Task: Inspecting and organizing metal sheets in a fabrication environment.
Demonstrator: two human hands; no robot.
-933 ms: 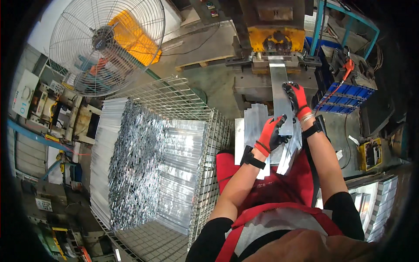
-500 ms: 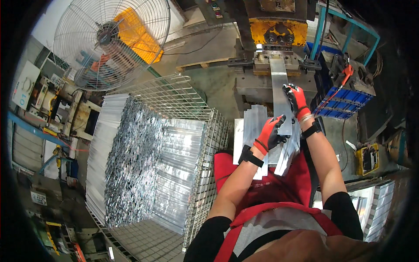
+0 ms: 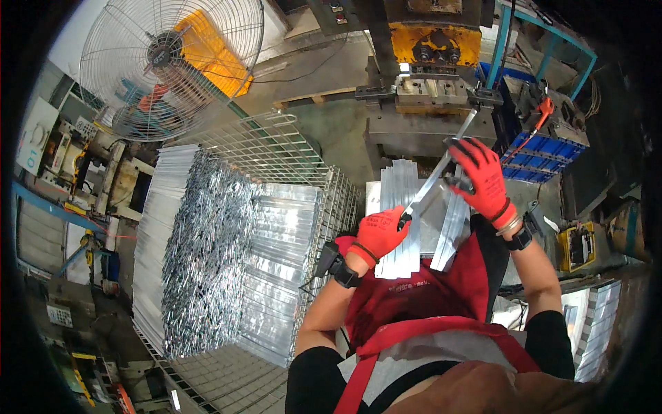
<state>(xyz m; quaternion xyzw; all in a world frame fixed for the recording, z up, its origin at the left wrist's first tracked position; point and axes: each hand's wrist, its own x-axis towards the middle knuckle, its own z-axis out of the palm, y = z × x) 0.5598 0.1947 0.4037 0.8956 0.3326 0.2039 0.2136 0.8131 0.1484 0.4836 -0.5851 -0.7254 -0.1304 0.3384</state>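
A long flat metal strip [image 3: 429, 185] is held on edge, slanting from near left to far right in front of the press. My left hand [image 3: 383, 233], in a red glove with black fingertips, is closed on its near end. Further along, my right hand [image 3: 478, 176], gloved the same way, grips the strip with bent fingers. Below it lie two groups of similar strips, a left stack [image 3: 398, 181] and a right stack [image 3: 449, 231], on a pale surface over my lap. The press die [image 3: 433, 91] stands beyond the strip's far end, apart from it.
A wire mesh cage [image 3: 332, 207] on the left holds many stacked metal strips [image 3: 207, 255]. Behind it stands a large fan [image 3: 165, 52]. Blue crates [image 3: 541, 155] with tools sit right of the press [image 3: 434, 45]; a yellow bin [image 3: 578, 246] is on the floor.
The strip has come out of the press die and turned from lying flat to on edge, slanting. My left hand has moved left and nearer; my right hand has shifted slightly nearer.
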